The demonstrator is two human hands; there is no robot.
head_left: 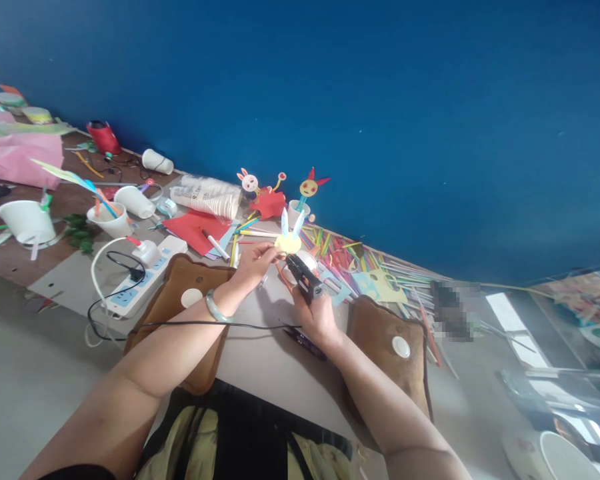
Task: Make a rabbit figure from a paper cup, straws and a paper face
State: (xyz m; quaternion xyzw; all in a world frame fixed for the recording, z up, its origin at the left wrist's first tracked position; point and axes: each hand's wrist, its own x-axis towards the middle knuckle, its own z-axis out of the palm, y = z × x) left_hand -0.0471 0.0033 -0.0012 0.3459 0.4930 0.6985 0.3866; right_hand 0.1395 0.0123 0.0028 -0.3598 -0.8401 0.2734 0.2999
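Note:
Pinched in the fingers of my left hand is a yellow paper rabbit head with two pale blue ears standing up. My right hand is wrapped round a black glue gun, whose nozzle end points up at the lower edge of the yellow head. Whether the nozzle touches the paper I cannot tell. A black cord runs from near my right hand leftward across my left forearm. Just behind the glue gun a white round thing is partly hidden. Dark-framed glasses lie below my right hand.
Brown cushion-like pads lie under both forearms. At left are a white power strip, paper cups and red paper. Behind stand finished paper animals by the blue wall. Coloured sticks lie scattered to the right.

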